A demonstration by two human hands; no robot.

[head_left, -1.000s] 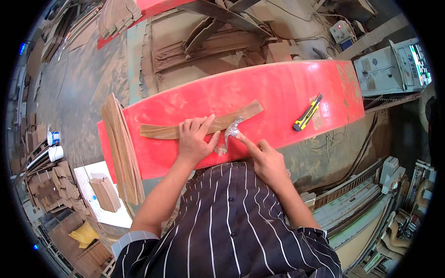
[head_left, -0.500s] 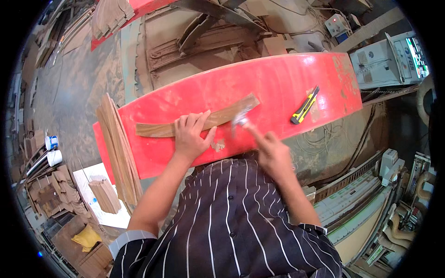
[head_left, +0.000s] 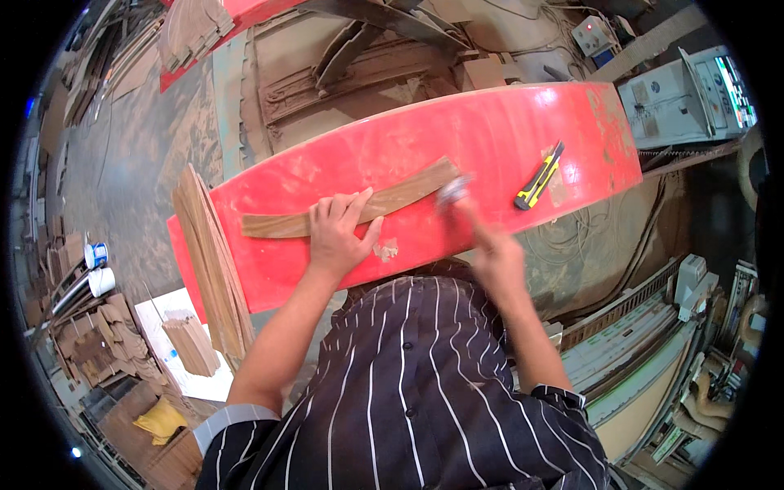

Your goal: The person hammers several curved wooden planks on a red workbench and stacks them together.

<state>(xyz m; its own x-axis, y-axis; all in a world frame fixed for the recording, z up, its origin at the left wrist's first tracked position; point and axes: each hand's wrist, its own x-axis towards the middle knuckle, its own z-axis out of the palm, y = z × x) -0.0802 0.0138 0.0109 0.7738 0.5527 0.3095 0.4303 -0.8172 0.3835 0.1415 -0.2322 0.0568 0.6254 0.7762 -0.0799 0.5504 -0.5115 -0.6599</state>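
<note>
A curved brown wooden strip point(head_left: 408, 190) lies on the red tabletop point(head_left: 327, 269). My left hand point(head_left: 336, 233) presses down on its middle, fingers stretched flat across the wood and thumb apart at the near edge. Near the strip's right end, my right hand point(head_left: 494, 257) grips a small silvery object point(head_left: 454, 193). Both that hand and the object are smeared by motion, so the object's kind is unclear. To the right on the tabletop rests a yellow and black utility knife point(head_left: 539, 176).
Long wooden strips point(head_left: 214, 269) are stacked across the table's left end. Beyond them, a wooden bundle point(head_left: 190, 346) sits on a white sheet point(head_left: 157, 314). A grey machine with a screen point(head_left: 694, 98) stands at far right. White buckets point(head_left: 101, 282) are at left.
My right hand has moved a little right and away from me, taking the silvery object toward the strip's right end. The left hand stays in place on the strip.
</note>
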